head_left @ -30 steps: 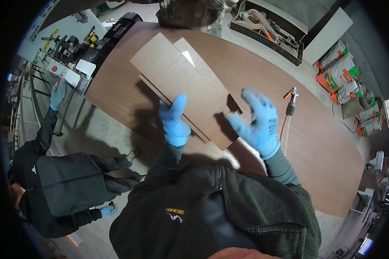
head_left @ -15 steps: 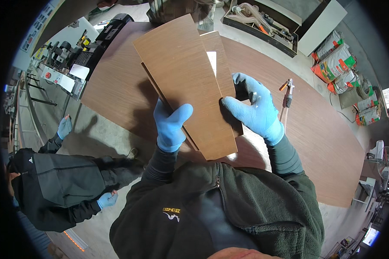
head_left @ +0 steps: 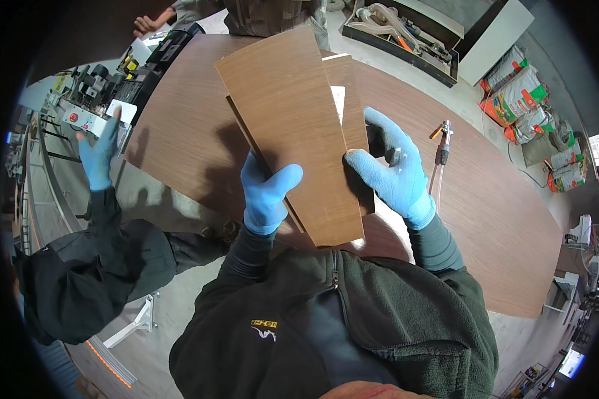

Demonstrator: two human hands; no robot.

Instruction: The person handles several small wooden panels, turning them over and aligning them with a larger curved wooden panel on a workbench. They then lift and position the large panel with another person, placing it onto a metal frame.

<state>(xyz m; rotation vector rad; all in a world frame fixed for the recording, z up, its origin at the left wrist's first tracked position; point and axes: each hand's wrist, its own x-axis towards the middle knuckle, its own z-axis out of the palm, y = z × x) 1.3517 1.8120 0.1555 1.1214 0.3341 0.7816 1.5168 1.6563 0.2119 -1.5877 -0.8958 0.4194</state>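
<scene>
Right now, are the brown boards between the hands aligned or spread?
Spread, not aligned: past the right edge of the top board, a lower board shows.

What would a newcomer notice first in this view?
Probably the brown panels, overlapping in the centre, with the blue-gloved left hand and right hand at their sides. Next, perhaps, the colourful sacks at the upper right, beyond the table. A co-worker in dark clothes also stands out at the left.
</scene>
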